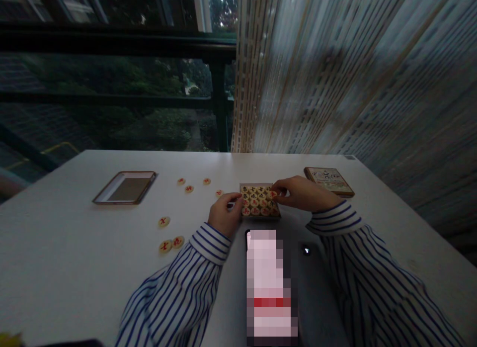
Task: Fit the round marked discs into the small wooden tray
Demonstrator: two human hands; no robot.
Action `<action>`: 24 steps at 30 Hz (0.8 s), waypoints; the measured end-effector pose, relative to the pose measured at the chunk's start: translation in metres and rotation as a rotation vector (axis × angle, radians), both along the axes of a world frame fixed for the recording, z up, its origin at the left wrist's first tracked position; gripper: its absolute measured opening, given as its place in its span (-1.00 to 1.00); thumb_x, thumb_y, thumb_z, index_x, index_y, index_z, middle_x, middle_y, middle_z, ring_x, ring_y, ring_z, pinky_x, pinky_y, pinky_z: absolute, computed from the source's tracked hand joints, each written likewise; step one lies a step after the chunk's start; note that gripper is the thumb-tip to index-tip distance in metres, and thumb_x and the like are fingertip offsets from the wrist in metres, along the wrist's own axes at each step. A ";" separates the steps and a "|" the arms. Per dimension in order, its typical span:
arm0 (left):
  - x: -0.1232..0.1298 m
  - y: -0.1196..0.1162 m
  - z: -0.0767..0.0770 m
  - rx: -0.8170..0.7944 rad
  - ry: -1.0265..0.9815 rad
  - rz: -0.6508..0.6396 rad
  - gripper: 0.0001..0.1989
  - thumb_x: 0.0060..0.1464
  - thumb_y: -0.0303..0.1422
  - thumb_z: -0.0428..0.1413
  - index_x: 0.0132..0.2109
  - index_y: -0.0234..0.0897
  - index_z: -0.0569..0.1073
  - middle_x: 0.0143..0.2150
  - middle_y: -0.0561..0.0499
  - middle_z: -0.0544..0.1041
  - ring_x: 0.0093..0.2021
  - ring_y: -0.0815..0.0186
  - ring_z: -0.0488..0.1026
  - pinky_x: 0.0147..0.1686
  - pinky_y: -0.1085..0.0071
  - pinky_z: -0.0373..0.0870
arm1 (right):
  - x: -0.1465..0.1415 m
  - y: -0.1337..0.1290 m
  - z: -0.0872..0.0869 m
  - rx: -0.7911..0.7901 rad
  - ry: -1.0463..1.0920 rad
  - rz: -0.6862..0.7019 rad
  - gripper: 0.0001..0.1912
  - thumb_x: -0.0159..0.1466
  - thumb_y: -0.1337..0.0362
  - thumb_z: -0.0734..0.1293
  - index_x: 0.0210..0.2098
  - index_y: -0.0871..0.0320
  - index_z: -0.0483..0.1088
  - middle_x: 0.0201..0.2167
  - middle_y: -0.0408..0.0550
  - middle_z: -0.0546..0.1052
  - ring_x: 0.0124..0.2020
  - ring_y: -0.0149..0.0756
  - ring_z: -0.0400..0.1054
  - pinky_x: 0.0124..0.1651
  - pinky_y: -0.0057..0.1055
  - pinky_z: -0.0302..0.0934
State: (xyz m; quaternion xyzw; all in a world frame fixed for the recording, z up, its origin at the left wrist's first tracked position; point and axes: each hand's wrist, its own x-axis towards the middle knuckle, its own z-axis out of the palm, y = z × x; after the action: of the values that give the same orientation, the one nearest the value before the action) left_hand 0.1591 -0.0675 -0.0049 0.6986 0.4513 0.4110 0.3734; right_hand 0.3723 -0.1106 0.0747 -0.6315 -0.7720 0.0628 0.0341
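Observation:
A shallow box [261, 217] holds rows of round Chinese chess pieces with black and red characters, standing flat on the table in front of me. My left hand [227, 214] is curled at the box's left side, thumb and finger closed on its edge. From the right, my right hand [301, 193] reaches in and pinches a red-marked Chinese chess piece [273, 194] over the box's upper right part. Loose red-marked pieces [164, 221] lie on the table to the left of the box, two of them touching each other [178, 242].
The white table [74, 237] stands by a railing and a string curtain [316, 78]. An open, shallow lid or tray [125, 188] lies at left, a patterned flat box [330, 181] at right. A phone with a blurred screen [266, 277] lies nearest me, beside a dark flat object [320, 287].

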 end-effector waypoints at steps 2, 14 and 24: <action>0.000 0.000 -0.001 0.000 0.007 -0.002 -0.74 -0.01 -0.28 0.05 -0.22 -0.34 0.48 -0.24 -0.12 0.53 -0.28 0.28 0.46 -0.28 0.34 0.40 | 0.000 0.000 -0.001 -0.021 -0.011 0.008 -0.70 0.15 0.12 0.22 -0.20 0.10 0.43 -0.37 -0.07 0.52 -0.37 -0.32 0.36 -0.33 -0.45 0.14; 0.000 -0.002 0.001 0.002 -0.030 -0.015 -0.76 -0.02 -0.29 0.07 -0.24 -0.32 0.49 -0.26 -0.11 0.53 -0.27 0.26 0.46 -0.27 0.32 0.41 | 0.002 0.004 -0.011 -0.037 -0.046 0.060 -0.75 0.11 0.20 0.25 -0.27 0.15 0.46 -0.35 0.01 0.51 -0.34 -0.27 0.35 -0.29 -0.41 0.14; -0.001 -0.002 0.002 0.029 0.003 -0.021 -0.76 0.00 -0.30 0.05 -0.23 -0.34 0.48 -0.24 -0.13 0.53 -0.22 0.25 0.46 -0.25 0.31 0.41 | 0.002 0.006 -0.015 -0.035 -0.048 0.096 -0.71 0.13 0.18 0.23 -0.24 0.17 0.46 -0.35 0.02 0.51 -0.34 -0.26 0.35 -0.30 -0.39 0.15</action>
State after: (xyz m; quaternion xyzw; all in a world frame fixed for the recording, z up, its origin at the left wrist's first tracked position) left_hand 0.1586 -0.0695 -0.0033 0.7094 0.4385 0.4125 0.3667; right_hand 0.3742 -0.1050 0.0599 -0.5956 -0.8009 0.0626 0.0015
